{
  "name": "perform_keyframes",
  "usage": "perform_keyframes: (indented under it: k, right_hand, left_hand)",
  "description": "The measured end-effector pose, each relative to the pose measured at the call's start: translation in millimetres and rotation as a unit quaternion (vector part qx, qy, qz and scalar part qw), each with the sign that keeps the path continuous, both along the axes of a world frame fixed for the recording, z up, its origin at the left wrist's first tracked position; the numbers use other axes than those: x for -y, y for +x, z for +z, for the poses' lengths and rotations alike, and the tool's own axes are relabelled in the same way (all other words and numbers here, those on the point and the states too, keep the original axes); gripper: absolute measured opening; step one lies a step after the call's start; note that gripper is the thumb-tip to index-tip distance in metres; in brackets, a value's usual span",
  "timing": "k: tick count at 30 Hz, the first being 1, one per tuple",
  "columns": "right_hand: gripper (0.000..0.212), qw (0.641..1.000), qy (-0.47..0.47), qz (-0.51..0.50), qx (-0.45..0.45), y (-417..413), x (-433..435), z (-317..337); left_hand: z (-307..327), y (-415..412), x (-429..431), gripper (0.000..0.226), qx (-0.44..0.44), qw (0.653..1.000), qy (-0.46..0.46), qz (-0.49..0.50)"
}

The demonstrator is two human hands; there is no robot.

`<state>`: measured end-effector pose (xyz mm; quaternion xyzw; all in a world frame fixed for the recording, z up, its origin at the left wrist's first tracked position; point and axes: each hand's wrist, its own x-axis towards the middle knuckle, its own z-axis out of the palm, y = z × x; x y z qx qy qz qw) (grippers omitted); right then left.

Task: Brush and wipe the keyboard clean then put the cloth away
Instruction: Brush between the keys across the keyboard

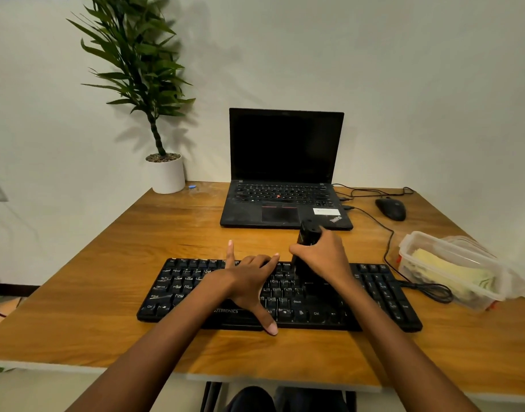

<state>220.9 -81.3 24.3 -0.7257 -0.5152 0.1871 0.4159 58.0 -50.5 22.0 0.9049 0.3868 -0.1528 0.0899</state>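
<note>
A black keyboard (178, 288) lies across the near middle of the wooden table (106, 263). My left hand (249, 281) rests flat on its middle keys, fingers spread and thumb reaching over the front edge. My right hand (323, 257) grips a black brush (307, 236) held upright, its lower end down on the keys right of centre. A yellow cloth (445, 272) lies inside a clear plastic container (415, 242) at the table's right.
An open black laptop (285, 173) stands behind the keyboard. A black mouse (390, 208) and its cable (389, 251) lie at the right rear. A potted plant (166, 173) stands at the back left. The container's lid (469, 245) sits behind the container.
</note>
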Motion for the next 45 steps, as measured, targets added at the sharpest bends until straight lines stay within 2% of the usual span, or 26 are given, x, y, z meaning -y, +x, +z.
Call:
perform_keyframes:
  k: [3, 5, 8, 10, 14, 18, 23, 26, 29, 34, 37, 40, 42, 45]
  right_hand:
    - [0.017, 0.993, -0.080, 0.082, -0.029, 11.3, 3.1, 14.3]
    - [0.015, 0.988, -0.097, 0.114, -0.049, 18.0, -0.2, 25.4]
    - [0.018, 0.998, -0.002, 0.043, -0.036, 16.6, -12.3, 25.4]
    - [0.020, 0.998, 0.024, 0.017, -0.047, 8.7, -18.3, 15.3]
    - [0.023, 1.000, -0.023, 0.015, -0.014, 1.1, -11.9, -1.1]
    - [0.025, 0.990, -0.110, 0.077, -0.035, 14.6, -18.4, 19.7]
    - [0.024, 0.999, 0.006, 0.030, -0.032, 1.0, -27.8, 11.7]
    - [0.023, 0.999, -0.037, 0.034, -0.020, -2.9, -22.9, -3.3]
    - [0.023, 0.992, -0.100, 0.073, -0.034, 8.4, -26.2, 10.1]
    - [0.026, 0.999, 0.016, 0.010, -0.049, 9.9, -29.3, 10.4]
    - [0.025, 0.998, -0.029, 0.027, -0.044, 4.1, -20.2, -2.1]
    - [0.019, 0.989, -0.100, 0.076, -0.074, 12.1, -21.1, 14.6]
    - [0.021, 0.992, -0.079, 0.054, -0.087, 20.0, -26.5, 20.5]
    - [0.027, 0.997, 0.003, -0.010, -0.080, 16.7, -25.7, 8.7]
  left_hand:
    - [0.7, 0.2, 1.2, 0.133, -0.005, 1.000, 0.000, 0.000]
    - [0.6, 0.0, 1.7, 0.133, -0.005, 1.000, 0.003, 0.000]
    - [0.3, 0.0, 1.7, 0.133, -0.002, 1.000, 0.004, 0.004]
    - [0.5, 0.1, 2.0, 0.133, -0.005, 1.000, 0.003, 0.008]
    - [0.1, 1.2, 1.1, 0.134, -0.010, 1.000, 0.005, 0.010]
    - [-0.2, 0.4, 0.6, 0.135, -0.004, 1.000, 0.005, 0.006]
    - [-1.7, 0.3, -0.2, 0.135, -0.002, 1.000, 0.005, 0.009]
    - [-1.1, 0.5, -0.7, 0.135, -0.003, 1.000, 0.004, 0.008]
    - [-0.4, 1.0, 0.0, 0.135, -0.008, 1.000, 0.003, 0.008]
    - [-0.4, 1.0, 0.2, 0.134, -0.011, 1.000, 0.009, 0.009]
    - [-0.4, 1.5, 0.1, 0.134, -0.016, 1.000, 0.010, 0.008]
    - [0.0, 1.2, 0.4, 0.134, -0.016, 1.000, 0.007, 0.011]
    - [0.2, 1.2, 0.6, 0.134, -0.016, 1.000, 0.006, 0.012]
    - [0.7, 0.9, 1.1, 0.134, -0.013, 1.000, 0.005, 0.012]
